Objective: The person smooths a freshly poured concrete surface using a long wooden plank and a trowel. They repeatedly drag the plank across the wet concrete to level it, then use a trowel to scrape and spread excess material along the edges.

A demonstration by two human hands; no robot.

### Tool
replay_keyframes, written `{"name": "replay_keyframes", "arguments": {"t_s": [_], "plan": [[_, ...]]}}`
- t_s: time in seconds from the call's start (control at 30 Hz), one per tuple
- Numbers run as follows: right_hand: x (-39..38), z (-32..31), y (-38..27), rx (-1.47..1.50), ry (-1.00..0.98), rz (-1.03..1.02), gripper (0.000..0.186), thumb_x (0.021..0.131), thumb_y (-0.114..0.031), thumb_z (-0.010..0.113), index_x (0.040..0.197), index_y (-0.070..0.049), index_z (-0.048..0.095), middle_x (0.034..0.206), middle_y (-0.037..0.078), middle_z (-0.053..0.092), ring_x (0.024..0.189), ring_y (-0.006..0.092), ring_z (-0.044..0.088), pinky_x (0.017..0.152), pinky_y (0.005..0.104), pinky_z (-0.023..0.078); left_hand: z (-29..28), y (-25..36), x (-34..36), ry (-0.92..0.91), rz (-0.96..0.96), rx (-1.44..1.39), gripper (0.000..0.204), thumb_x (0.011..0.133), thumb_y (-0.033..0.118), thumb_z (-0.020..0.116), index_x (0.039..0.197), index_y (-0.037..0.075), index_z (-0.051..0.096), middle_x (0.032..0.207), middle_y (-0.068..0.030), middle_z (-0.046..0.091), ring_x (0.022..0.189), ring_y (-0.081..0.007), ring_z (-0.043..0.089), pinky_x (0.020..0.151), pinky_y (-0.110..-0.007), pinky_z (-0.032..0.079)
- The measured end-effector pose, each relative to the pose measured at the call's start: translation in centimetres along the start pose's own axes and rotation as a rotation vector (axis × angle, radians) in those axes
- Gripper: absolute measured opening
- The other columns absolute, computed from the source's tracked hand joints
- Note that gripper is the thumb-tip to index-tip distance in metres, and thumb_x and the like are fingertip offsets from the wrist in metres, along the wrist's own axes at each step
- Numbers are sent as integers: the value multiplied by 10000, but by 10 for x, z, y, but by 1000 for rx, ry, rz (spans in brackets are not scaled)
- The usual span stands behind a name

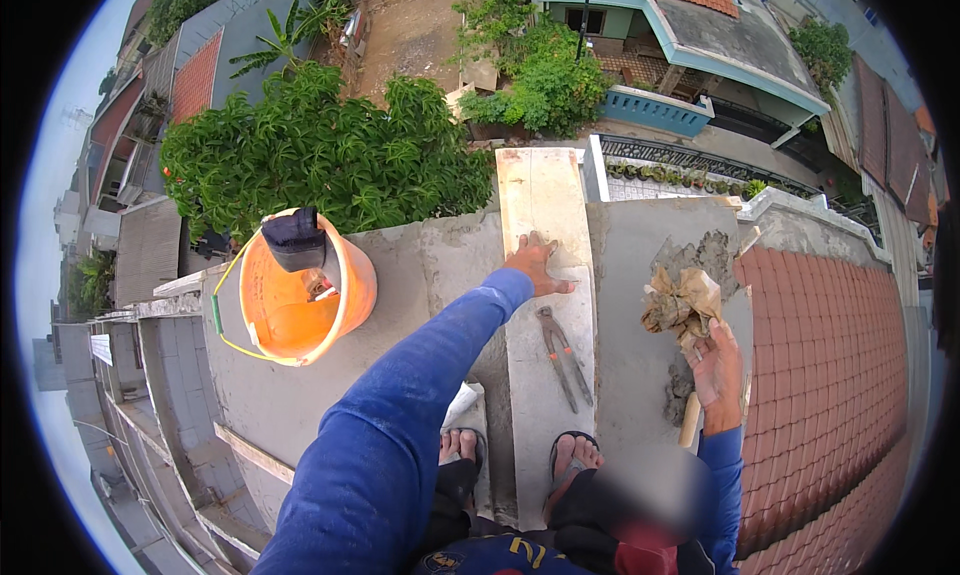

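Observation:
My left hand (540, 265) lies with its fingers spread on a long pale board (545, 195), bare and holding nothing. Just below it on the board rests a pair of pincers (563, 360) with orange marks on its handles. On the right, my right hand (718, 370) has its fingertips closed on the lower edge of crumpled brown paper (685, 303). Behind the paper sits a lump of wet grey mortar (712, 257). A wooden handle (690, 420) pokes out beside my right wrist; what it belongs to is hidden.
An orange bucket (357, 295) with a dark cloth-like item (293, 240) over its rim stands at left on the grey concrete slab (400, 275). My sandalled feet straddle a gap near the board. Beyond the slab's edges are a leafy tree (330, 145) and a red tiled roof (825, 355) lower down.

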State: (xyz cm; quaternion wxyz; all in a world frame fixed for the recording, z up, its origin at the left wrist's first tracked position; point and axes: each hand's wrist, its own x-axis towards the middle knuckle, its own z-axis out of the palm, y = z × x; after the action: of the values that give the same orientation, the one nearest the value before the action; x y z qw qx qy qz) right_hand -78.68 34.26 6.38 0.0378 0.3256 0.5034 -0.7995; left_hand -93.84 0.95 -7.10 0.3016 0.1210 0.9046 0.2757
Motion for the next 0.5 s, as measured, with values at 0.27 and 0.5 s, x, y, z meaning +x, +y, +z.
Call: {"name": "replay_keyframes", "arguments": {"t_s": [0.27,0.5], "plan": [[-22,30,32,-1,-149,195,343,1011,-256,634,1311,-105,564,1222,45,635,1081,189,601,950,372,508,-17,75,-75,-423,135,-636,1023,830,496,794,1625,92,293,1597,-205,427,1445,-391,448,1198,-408,382],[-50,62,60,44,-371,376,405,1029,-240,580,1400,-94,508,1349,91,621,1211,229,595,1023,410,479,46,32,-138,20,533,-491,612,944,293,669,1489,77,492,1475,-204,546,1296,-378,575,1086,-425,473]]}}
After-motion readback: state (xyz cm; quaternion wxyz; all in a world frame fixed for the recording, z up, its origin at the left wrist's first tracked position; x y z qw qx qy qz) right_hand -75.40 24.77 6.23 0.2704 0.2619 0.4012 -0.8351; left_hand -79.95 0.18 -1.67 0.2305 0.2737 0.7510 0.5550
